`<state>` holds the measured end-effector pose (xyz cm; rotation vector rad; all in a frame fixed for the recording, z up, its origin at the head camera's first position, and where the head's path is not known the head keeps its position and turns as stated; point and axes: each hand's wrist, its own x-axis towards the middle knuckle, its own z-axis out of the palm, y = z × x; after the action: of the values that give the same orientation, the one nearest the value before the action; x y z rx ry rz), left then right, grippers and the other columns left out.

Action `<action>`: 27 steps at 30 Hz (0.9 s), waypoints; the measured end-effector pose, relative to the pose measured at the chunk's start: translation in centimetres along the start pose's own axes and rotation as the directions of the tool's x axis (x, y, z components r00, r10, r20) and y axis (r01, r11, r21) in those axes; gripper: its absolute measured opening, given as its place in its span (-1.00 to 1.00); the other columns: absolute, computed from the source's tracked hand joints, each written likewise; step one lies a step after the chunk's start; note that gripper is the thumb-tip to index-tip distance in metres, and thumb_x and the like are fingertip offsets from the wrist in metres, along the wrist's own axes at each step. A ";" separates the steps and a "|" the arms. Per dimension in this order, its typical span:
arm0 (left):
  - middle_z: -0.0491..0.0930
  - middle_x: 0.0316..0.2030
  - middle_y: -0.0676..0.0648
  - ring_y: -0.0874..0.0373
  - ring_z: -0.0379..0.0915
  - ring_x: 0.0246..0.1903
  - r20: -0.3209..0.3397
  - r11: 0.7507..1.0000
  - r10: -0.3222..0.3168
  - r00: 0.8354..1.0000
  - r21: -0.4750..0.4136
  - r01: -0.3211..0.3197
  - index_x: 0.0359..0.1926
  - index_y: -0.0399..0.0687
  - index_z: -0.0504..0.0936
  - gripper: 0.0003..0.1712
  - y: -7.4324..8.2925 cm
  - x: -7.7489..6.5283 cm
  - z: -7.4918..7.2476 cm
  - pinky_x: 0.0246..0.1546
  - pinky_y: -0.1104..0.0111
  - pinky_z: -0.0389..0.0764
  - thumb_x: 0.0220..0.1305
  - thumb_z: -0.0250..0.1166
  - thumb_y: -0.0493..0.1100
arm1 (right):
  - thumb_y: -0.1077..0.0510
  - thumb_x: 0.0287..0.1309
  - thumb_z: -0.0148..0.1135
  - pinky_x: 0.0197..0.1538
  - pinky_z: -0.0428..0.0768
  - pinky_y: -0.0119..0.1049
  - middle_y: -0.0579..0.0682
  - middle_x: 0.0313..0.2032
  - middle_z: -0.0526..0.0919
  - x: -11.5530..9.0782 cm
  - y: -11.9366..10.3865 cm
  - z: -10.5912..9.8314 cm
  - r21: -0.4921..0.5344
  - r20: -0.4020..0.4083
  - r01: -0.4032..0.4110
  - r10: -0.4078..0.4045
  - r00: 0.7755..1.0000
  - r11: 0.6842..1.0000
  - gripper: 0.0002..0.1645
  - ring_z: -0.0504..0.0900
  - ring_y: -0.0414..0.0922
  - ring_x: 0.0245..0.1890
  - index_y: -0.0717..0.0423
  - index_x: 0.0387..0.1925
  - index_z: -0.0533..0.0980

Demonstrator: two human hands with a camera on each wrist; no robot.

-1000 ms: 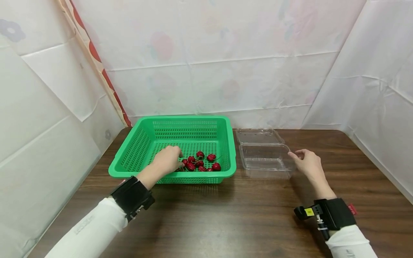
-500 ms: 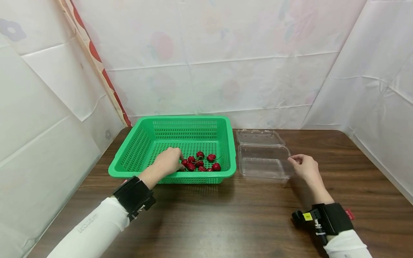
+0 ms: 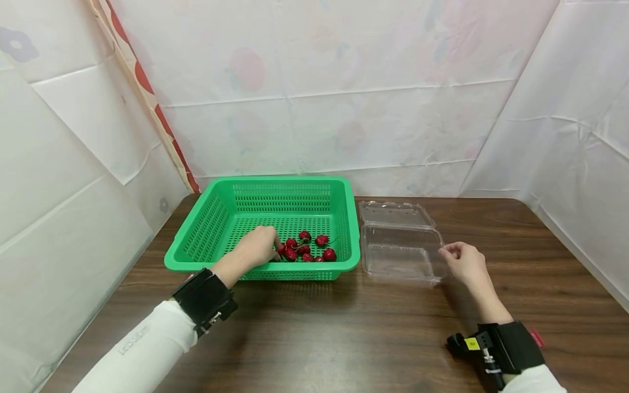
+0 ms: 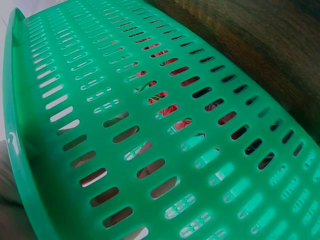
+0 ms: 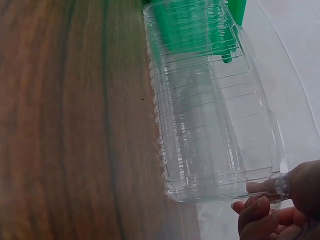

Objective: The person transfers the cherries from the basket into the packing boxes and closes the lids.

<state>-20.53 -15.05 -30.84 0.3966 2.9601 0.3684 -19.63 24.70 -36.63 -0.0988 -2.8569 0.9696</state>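
My left hand (image 3: 257, 245) reaches into the green slotted basket (image 3: 295, 267), its fingers bent down at the left side of the red cherries (image 3: 330, 254). The near rim and the hand's back hide those fingertips, and I cannot tell whether they pinch a cherry. Through the slots of the basket wall (image 4: 145, 115), the left wrist view shows bits of red and green stem. With thumb and fingers, my right hand (image 3: 464, 266) pinches the right edge of a clear plastic clamshell box (image 3: 398, 259). Its lid (image 3: 397, 215) lies folded back behind it. The right wrist view shows the pinch at the box's corner (image 5: 200, 170).
Basket and box stand side by side on a dark wooden table (image 3: 319, 338). White sheeting (image 3: 304, 125) rises behind the table and along both sides. The basket's right rim is close to the box's left edge.
The right hand closes on the box's edge and draws the box slightly toward me, lid included. The left hand stays at the cherries with only a slight shift.
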 end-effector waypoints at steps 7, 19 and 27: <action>0.60 -0.35 -0.14 0.01 0.52 -0.34 -0.004 0.999 0.035 0.999 -0.001 -0.035 -0.40 -0.23 0.67 -0.89 -0.3 0.1 0.2 -0.40 0.29 0.53 -0.04 0.34 -0.33 | 0.12 0.20 0.01 -0.54 0.30 -0.30 0.06 -0.55 0.45 -0.6 0.0 0.1 -0.014 -0.018 0.006 -0.006 1.000 1.000 -0.64 0.36 -0.10 -0.58 0.43 -0.24 0.43; 0.57 -0.54 -0.03 0.16 0.46 -0.55 -0.044 0.990 0.121 0.992 -0.065 -0.123 -0.50 -0.19 0.66 -0.95 -1.0 -0.2 -0.1 -0.49 0.35 0.50 0.01 0.29 -0.36 | 0.14 0.18 0.03 -0.57 0.28 -0.30 0.02 -0.60 0.42 -0.7 -0.3 -0.1 -0.015 -0.022 0.025 -0.026 0.999 1.000 -0.66 0.31 -0.14 -0.66 0.43 -0.27 0.44; 0.55 -0.60 -0.07 0.12 0.44 -0.61 -0.063 0.980 0.112 0.992 -0.160 -0.121 -0.46 -0.26 0.65 -0.94 -1.7 -0.4 -0.4 -0.54 0.34 0.44 0.05 0.25 -0.39 | 0.12 0.19 0.04 -0.59 0.33 -0.30 -0.02 -0.63 0.45 -0.8 -0.3 -0.2 0.010 0.001 0.007 -0.007 1.000 1.000 -0.65 0.39 -0.20 -0.73 0.41 -0.26 0.44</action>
<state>-20.67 -16.82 -30.81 0.5495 2.9366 0.6400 -18.85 24.50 -36.38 -0.0873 -2.8508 0.9830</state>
